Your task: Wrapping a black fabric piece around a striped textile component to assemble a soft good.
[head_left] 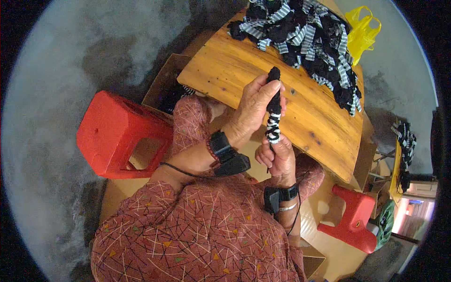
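Note:
I hold a narrow black knitted piece (273, 107) upright over the near edge of the wooden table; its lower part is banded in black and white. My left hand (252, 104) is closed round the upper black part, thumb laid along it and the tip sticking out above. Below, my right hand (280, 157) is closed at the striped end, fingers curled in. A thin dark strand or rod shows under those fingers; I cannot make out which. Across the table's far side lies a heap of black knitted pieces (305, 40) with grey-and-white striped parts.
The wooden table (225, 70) stands before my knees. A red plastic stool (105, 136) is at left, another red stool (352, 218) at right. A yellow plastic bag (361, 35) hangs by the far corner. An open cardboard box (164, 80) sits beside the table's left end.

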`<state>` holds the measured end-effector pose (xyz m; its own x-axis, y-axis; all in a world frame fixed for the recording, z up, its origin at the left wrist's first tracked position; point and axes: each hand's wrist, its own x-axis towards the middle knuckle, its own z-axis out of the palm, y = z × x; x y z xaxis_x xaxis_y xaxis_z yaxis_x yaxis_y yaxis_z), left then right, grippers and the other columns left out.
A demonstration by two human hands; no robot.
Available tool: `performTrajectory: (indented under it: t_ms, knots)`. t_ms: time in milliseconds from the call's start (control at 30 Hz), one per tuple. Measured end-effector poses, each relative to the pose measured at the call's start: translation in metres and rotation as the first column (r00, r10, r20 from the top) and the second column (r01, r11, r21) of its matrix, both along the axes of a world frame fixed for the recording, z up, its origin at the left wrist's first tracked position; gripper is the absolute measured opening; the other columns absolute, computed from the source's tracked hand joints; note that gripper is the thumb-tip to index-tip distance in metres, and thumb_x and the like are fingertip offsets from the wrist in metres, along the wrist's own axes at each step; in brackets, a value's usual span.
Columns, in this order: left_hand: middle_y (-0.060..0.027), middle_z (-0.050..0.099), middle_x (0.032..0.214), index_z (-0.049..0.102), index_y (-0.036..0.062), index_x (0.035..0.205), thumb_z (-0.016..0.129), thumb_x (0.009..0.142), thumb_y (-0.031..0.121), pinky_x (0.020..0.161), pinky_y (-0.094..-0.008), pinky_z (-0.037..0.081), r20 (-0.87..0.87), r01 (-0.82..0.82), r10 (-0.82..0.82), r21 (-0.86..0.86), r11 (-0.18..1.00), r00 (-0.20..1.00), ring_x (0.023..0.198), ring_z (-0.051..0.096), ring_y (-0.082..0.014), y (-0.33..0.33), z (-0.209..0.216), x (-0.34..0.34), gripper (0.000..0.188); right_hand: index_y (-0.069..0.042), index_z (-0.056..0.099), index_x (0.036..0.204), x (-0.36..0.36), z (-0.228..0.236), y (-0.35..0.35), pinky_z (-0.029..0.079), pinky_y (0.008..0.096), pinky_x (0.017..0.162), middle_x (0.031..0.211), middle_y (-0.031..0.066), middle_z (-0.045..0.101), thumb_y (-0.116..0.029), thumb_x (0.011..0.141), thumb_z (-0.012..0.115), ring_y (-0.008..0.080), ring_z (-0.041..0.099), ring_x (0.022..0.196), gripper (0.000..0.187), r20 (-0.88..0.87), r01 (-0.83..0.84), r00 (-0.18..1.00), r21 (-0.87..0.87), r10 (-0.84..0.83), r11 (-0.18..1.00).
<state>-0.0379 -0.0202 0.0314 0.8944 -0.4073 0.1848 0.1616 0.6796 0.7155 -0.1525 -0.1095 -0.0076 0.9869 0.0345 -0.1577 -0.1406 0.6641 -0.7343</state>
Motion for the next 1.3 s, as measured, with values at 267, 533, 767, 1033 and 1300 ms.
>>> performTrajectory:
  t_ms: [267, 533, 767, 1033, 1300]
  knots:
    - [-0.0112, 0.06, 0.075, 0.053, 0.0022, 0.095, 0.056, 0.085, 0.025, 0.066, -0.0322, 0.051, 0.184, 0.152, -0.168, 0.096, 0.984, 0.968, 0.069, 0.061, -0.0217, 0.029, 0.01, 0.027, 0.025, -0.002, 0.057, 0.08, -0.007, 0.007, -0.021, 0.026, 0.0234, 0.041, 0.049, -0.0016, 0.04, -0.022, 0.088, 0.053, 0.0081, 0.033, 0.04, 0.022, -0.055, -0.005, 0.998, -0.416, -0.02, 0.91]
    - [-0.0101, 0.058, 0.069, 0.052, 0.0053, 0.082, 0.054, 0.087, 0.029, 0.063, -0.0405, 0.053, -0.198, -0.047, 0.003, -0.219, 0.975, 0.98, 0.063, 0.06, -0.0222, 0.002, -0.013, 0.016, 0.025, -0.005, 0.058, 0.08, -0.002, -0.014, -0.018, 0.024, 0.0188, 0.044, 0.056, -0.0083, 0.038, -0.017, 0.089, 0.053, 0.0023, 0.032, 0.05, 0.015, 0.235, 0.275, 0.961, -0.876, -0.146, 0.395]
    - [-0.0074, 0.056, 0.063, 0.052, 0.007, 0.089, 0.053, 0.088, 0.031, 0.059, -0.0353, 0.052, -0.186, -0.149, 0.107, -0.23, 0.962, 0.977, 0.058, 0.058, -0.0205, 0.001, -0.01, 0.012, 0.024, -0.005, 0.055, 0.079, -0.006, -0.004, -0.001, 0.026, 0.0202, 0.041, 0.051, -0.0034, 0.041, -0.022, 0.09, 0.05, 0.0052, 0.033, 0.042, 0.021, -0.042, 0.102, 0.989, -0.518, -0.144, 0.849]
    - [-0.0039, 0.049, 0.057, 0.049, 0.0063, 0.091, 0.053, 0.088, 0.024, 0.048, -0.0294, 0.043, -0.147, -0.063, 0.042, -0.143, 0.988, 0.988, 0.05, 0.049, -0.0166, 0.005, -0.012, 0.006, 0.018, -0.005, 0.054, 0.079, -0.006, 0.002, -0.003, 0.027, 0.0217, 0.04, 0.05, -0.002, 0.04, -0.022, 0.09, 0.05, 0.007, 0.032, 0.041, 0.021, -0.088, 0.014, 0.995, -0.426, -0.057, 0.905]
    - [-0.0034, 0.047, 0.055, 0.048, 0.0072, 0.085, 0.054, 0.087, 0.027, 0.043, -0.027, 0.037, -0.07, -0.041, 0.028, -0.186, 0.982, 0.997, 0.045, 0.044, -0.0147, 0.007, -0.002, -0.005, 0.021, -0.004, 0.054, 0.081, -0.003, 0.002, 0.012, 0.026, 0.0228, 0.039, 0.048, -0.0008, 0.038, -0.022, 0.09, 0.05, 0.0082, 0.03, 0.038, 0.021, -0.01, 0.074, 0.996, -0.39, -0.084, 0.918]
